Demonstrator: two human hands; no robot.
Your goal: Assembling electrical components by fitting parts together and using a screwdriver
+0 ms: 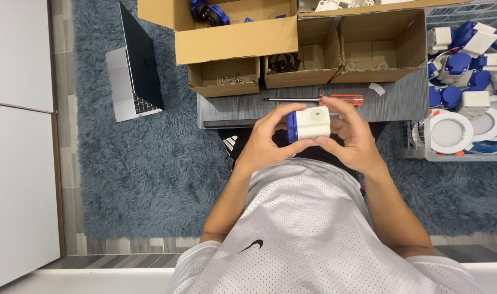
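Hands (313, 136) half-hiding white-blue block (312, 123)

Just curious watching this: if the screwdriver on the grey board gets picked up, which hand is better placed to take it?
Probably the right hand: the screwdriver's orange handle lies just beyond its fingers, while the left hand cups the white-and-blue block.

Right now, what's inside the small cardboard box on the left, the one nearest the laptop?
The small cardboard box holds a few loose metal screws on its bottom. Its near wall hides the front strip of the floor, so anything lying there can't be seen.
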